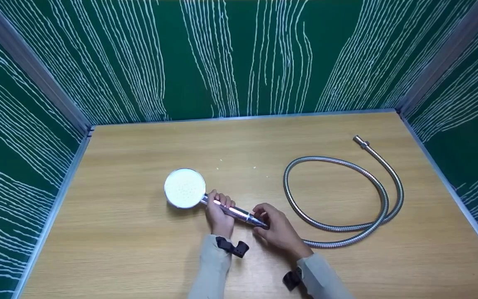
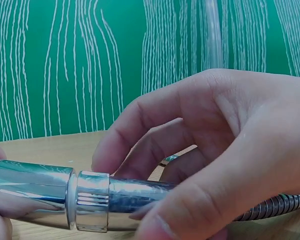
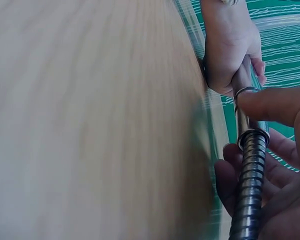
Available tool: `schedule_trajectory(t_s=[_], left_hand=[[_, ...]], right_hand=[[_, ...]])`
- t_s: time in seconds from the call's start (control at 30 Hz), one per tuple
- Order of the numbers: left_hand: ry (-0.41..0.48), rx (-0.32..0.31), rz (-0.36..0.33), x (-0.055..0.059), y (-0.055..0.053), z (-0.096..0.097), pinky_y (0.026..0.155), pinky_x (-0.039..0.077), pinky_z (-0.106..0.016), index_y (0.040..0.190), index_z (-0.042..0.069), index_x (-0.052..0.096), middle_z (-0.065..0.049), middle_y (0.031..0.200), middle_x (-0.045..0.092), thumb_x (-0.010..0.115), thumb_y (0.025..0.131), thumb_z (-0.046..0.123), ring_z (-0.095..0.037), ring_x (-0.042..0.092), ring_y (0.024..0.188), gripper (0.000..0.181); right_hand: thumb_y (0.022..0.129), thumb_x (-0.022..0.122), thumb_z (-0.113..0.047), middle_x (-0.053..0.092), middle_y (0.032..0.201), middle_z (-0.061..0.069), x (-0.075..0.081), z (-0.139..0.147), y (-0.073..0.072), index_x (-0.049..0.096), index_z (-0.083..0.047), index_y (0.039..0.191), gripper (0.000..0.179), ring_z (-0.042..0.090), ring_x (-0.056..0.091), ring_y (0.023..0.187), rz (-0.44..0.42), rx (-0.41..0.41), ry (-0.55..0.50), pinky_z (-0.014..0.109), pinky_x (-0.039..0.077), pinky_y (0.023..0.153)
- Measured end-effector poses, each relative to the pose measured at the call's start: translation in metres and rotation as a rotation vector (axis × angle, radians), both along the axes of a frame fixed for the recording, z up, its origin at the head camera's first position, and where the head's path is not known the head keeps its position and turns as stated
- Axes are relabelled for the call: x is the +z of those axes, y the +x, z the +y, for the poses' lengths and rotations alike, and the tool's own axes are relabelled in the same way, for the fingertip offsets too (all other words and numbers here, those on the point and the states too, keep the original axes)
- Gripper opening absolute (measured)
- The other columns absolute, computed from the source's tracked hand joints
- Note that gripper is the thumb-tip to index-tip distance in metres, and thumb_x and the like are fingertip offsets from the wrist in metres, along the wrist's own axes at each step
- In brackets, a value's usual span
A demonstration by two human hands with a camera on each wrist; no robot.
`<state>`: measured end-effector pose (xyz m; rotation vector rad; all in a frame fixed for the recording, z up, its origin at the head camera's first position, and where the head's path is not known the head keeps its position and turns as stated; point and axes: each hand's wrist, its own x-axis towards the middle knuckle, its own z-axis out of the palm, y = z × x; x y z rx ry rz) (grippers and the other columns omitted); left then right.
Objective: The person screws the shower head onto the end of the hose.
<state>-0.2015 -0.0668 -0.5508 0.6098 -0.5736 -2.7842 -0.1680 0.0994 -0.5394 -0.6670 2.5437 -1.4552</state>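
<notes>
A hand shower (image 1: 185, 188) with a round white face and a chrome handle lies to the left of centre, face up. My left hand (image 1: 221, 216) grips its handle just below the head. At the handle's lower end, my right hand (image 1: 280, 230) has thumb and fingers around the smooth chrome connector (image 2: 135, 195) of a ribbed metal shower hose (image 1: 338, 227). In the left wrist view, a narrow gap with a pale ring shows between the handle and the connector's collar (image 2: 92, 201). Ribbed hose (image 3: 250, 185) runs from the connector past the right palm in the right wrist view.
The hose loops across the right side of the wooden table (image 1: 131, 257), its free metal end (image 1: 361, 142) toward the back right. Green panels (image 1: 247, 58) with white wavy lines enclose the back and sides. Tiny white specks (image 1: 254, 167) lie mid-table.
</notes>
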Motion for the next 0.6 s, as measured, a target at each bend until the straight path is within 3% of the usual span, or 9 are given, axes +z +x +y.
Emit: schedule_trajectory(t_s=[0.23, 0.6], left_hand=[[-0.007, -0.002, 0.006, -0.0006, 0.0011, 0.0004, 0.048, 0.026, -0.023, 0.066, 0.014, 0.036, 0.006, 0.049, 0.034, 0.038, 0.097, 0.017, -0.008, 0.032, 0.042, 0.031], [0.006, 0.0, -0.009, -0.0009, 0.0011, 0.0004, 0.048, 0.027, -0.023, 0.066, 0.014, 0.036, 0.006, 0.049, 0.034, 0.039, 0.097, 0.016, -0.008, 0.032, 0.042, 0.031]], right_hand=[[0.073, 0.072, 0.008, 0.062, 0.095, 0.003, -0.0034, 0.0006, -0.0005, 0.057, -0.008, 0.103, 0.037, 0.016, 0.058, 0.083, 0.079, 0.013, -0.017, 0.024, 0.047, 0.071], [0.075, 0.07, 0.005, 0.062, 0.092, 0.001, -0.0018, -0.0002, 0.0004, 0.059, -0.011, 0.101, 0.032, 0.014, 0.057, 0.081, 0.04, -0.001, -0.01, 0.024, 0.046, 0.07]])
